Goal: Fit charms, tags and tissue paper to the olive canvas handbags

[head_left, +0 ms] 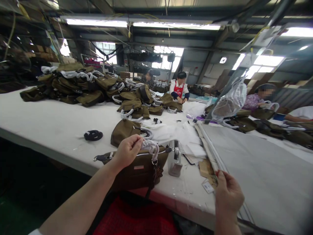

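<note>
An olive-brown handbag (139, 174) stands at the table's front edge, with a silver zip and a small metal plate on its face. Its handles (153, 150) are wrapped in pale plastic, and my left hand (127, 151) is closed around them. A dark charm (157, 173) hangs from the handle ring. To the right, my right hand (228, 191) is pinched closed beside brown card pieces (205, 168) and a white tag (207, 187); what its fingertips hold is too small to make out. Between the hands sits a grey tape dispenser (174, 164).
Another olive bag (123, 132) lies just behind. A black coiled strap (93, 135) is at left. White sheets (187, 138) lie behind the dispenser. A large bag pile (85, 85) covers the far table. A post (226, 89) rises at right. Several people work beyond.
</note>
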`<state>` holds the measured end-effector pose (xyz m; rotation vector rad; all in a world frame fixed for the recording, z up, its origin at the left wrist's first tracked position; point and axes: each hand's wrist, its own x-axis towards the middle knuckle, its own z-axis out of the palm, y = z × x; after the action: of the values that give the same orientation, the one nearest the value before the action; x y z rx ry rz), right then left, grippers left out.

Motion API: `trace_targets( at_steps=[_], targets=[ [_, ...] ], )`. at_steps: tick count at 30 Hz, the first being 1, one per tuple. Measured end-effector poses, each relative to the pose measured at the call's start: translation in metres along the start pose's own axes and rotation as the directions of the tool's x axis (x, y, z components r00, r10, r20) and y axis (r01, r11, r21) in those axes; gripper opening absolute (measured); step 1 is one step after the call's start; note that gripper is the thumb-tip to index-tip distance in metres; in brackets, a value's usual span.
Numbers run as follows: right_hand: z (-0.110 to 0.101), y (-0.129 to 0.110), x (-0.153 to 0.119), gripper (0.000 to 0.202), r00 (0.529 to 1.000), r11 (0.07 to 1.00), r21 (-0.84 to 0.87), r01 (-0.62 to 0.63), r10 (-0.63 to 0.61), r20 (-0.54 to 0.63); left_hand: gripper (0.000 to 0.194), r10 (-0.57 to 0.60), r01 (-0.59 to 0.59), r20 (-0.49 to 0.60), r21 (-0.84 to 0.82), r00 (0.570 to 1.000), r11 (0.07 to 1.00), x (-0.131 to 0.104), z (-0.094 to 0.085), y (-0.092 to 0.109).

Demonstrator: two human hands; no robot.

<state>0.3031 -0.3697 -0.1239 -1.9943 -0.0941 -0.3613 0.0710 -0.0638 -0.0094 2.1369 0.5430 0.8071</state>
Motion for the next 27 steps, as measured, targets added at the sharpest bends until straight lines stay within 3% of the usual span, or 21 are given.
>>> trace_targets(
  at_steps=[5,10,14,17,20,22,24,27],
  targets=[
    [0.004,0.008,0.0,0.047,0.988,0.988,-0.156,0.003,0.02,0.15,0.032,-0.013,0.014,0.022,-0.007,1.0,1.0,-0.003,-0.002,0.002],
    [0.032,0.001,-0.005,0.051,0.944,0.99,-0.126,0.067,-0.022,0.328,0.032,-0.047,0.048,0.024,-0.053,0.999,0.997,-0.005,-0.003,-0.002],
    [0.053,-0.018,-0.005,0.05,0.915,0.99,-0.066,0.126,-0.09,0.393,0.032,-0.122,0.108,-0.091,-0.143,0.988,0.984,-0.012,-0.014,-0.009],
    [0.058,-0.033,-0.004,0.05,0.919,0.988,-0.049,0.149,-0.12,0.375,0.032,-0.275,0.193,-0.229,-0.325,0.934,0.926,-0.018,-0.032,-0.016],
    [0.061,-0.045,-0.013,0.048,0.919,0.982,-0.012,0.19,-0.173,0.353,0.032,-0.421,0.235,-0.334,-0.475,0.843,0.848,-0.023,-0.053,-0.021],
    [0.066,-0.05,-0.026,0.046,0.883,0.972,0.046,0.229,-0.227,0.411,0.03,-0.485,0.229,-0.396,-0.541,0.78,0.809,-0.024,-0.067,-0.023],
    [0.076,-0.054,-0.039,0.044,0.814,0.961,0.099,0.259,-0.272,0.513,0.029,-0.509,0.201,-0.44,-0.577,0.74,0.792,-0.026,-0.077,-0.024],
    [0.106,-0.061,-0.047,0.043,0.708,0.952,0.087,0.293,-0.277,0.65,0.029,-0.509,0.187,-0.442,-0.591,0.739,0.785,-0.028,-0.084,-0.027]
  ],
)
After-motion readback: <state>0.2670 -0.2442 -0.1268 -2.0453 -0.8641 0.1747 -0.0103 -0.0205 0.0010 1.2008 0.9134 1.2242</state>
